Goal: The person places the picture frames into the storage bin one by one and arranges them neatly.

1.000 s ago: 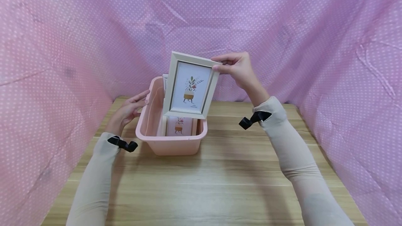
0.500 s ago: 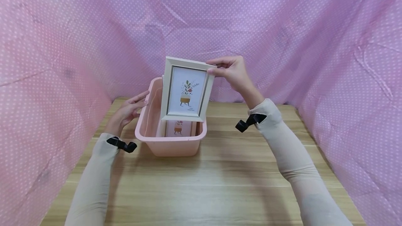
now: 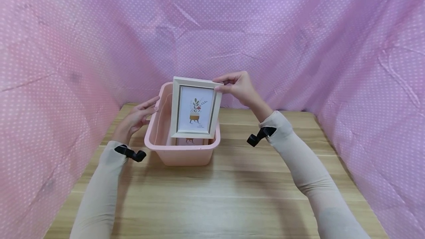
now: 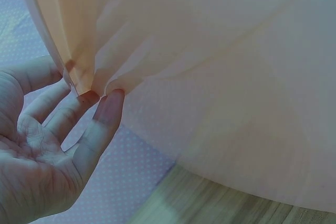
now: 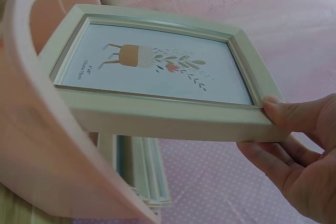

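My right hand [image 3: 240, 87] pinches the upper right corner of a cream picture frame [image 3: 196, 109], thumb on the front and fingers behind. The picture frame shows a potted-plant print and stands nearly upright, its lower part inside the rim of a pink plastic bin [image 3: 182, 156]. In the right wrist view, the edges of several more frames [image 5: 139, 166] show beneath it. Another framed print [image 3: 190, 141] sits in the bin, mostly hidden behind the held one. My left hand [image 3: 134, 118] touches the bin's left side near the rim, with its fingers loosely extended.
The bin stands on a wood-grain table [image 3: 212, 202], left of its middle and near the far edge. Pink polka-dot cloth [image 3: 212, 21] hangs behind the table and along both sides. Each wrist wears a black mount [image 3: 262, 135] over a beige sleeve.
My right hand has lowered the picture frame and moved it slightly left, so it now covers more of the framed print in the bin. My left hand has stayed at the bin's side.
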The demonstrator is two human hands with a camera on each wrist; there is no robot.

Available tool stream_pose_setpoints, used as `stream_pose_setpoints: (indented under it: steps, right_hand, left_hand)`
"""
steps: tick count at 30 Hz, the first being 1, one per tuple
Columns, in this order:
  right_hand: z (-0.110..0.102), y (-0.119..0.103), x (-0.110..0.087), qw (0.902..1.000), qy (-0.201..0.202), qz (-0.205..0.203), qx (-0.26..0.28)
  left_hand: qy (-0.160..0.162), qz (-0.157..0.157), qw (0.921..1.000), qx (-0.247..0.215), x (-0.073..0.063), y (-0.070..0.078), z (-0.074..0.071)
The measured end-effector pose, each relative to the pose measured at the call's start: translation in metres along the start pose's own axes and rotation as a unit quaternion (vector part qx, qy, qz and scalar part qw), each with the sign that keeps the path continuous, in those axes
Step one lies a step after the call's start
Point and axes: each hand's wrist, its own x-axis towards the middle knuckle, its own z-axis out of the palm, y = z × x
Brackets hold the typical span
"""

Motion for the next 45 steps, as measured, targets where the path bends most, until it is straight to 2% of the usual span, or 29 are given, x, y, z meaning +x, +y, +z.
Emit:
stream_pose_setpoints:
  steps: [7,16,38,45]
  right_hand:
    - [0.006,0.008,-0.004,0.9993,-0.033,0.008,-0.019]
    - [0.010,0.020,-0.008,0.9979,-0.055,0.017,-0.031]
    - [0.023,0.049,-0.016,0.9939,-0.091,0.061,-0.009]
    - [0.027,0.058,-0.017,0.9925,-0.108,0.055,-0.018]
  left_hand:
    - [0.001,0.004,1.0000,0.002,0.002,0.003,0.001]
    - [0.002,0.004,1.0000,-0.002,0.001,0.005,0.001]
    - [0.000,0.001,1.0000,0.000,0.002,0.000,-0.002]
    - [-0.001,0.002,1.0000,-0.003,0.003,-0.002,-0.003]
